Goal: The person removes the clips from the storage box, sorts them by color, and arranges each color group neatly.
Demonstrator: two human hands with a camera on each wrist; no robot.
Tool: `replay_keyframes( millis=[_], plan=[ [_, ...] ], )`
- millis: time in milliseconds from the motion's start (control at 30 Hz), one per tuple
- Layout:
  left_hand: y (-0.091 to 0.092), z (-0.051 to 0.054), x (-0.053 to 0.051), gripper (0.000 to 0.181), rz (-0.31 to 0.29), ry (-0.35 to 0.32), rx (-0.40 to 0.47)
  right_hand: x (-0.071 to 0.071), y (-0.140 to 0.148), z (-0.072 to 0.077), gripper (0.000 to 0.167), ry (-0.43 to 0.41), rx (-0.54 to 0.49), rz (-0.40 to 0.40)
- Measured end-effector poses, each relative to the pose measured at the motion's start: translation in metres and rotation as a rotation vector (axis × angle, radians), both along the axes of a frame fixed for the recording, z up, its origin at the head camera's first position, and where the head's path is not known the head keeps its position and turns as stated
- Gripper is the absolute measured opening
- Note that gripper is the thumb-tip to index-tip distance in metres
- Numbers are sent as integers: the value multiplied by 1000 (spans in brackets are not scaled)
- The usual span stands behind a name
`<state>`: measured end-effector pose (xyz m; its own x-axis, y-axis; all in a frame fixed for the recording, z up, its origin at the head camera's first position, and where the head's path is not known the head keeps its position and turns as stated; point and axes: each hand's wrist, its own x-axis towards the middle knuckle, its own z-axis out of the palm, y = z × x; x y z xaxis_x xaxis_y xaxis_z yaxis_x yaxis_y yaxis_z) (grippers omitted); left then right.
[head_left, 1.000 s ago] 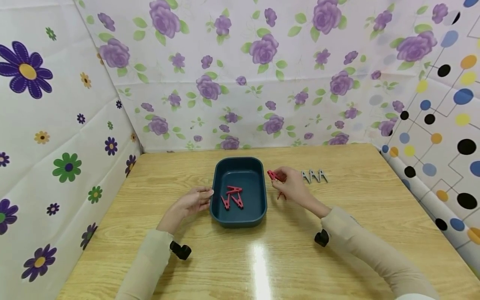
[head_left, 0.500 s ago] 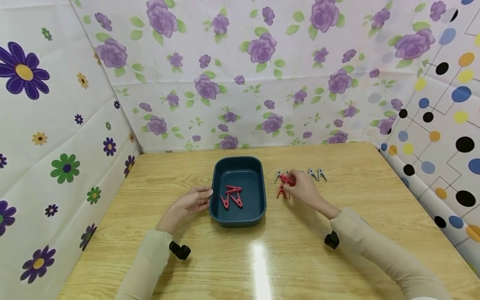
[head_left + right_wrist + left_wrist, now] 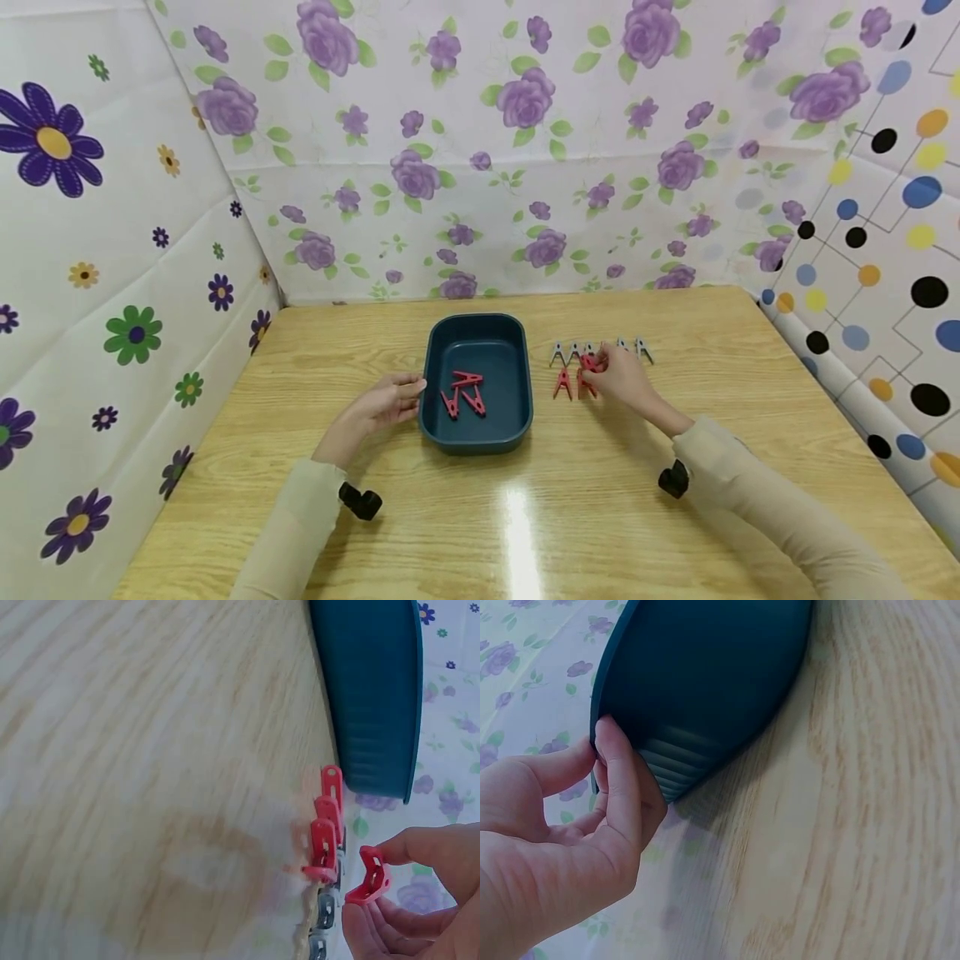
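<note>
While left fingers (image 3: 620,776) pinch the tub (image 3: 705,682), right fingers (image 3: 360,930) clamp a peg (image 3: 382,882) the head view partly hides.

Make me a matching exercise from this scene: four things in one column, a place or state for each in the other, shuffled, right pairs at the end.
Column one
1. Left hand
2. Gray clothespins
3. Right hand
4. Dark teal bin

Column two
A. Lined up in a row on the table
B. Holding the bin's rim
C. Has three red clothespins inside
D. Pinching one red clothespin

Pairs: 1-B, 2-A, 3-D, 4-C
</note>
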<state>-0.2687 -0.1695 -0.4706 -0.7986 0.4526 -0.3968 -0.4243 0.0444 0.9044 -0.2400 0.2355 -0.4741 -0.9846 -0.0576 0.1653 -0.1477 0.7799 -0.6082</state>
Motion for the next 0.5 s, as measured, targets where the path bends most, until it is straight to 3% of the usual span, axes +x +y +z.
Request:
replay_keyframes(
  millis=[167, 500],
  plan=[
    [-1, 0, 0, 32, -4, 4, 6, 2, 4, -2, 20, -32, 9, -5],
    [-1, 0, 0, 37, -3, -4, 11, 0, 12, -4, 47, -107, 50, -29]
  ],
)
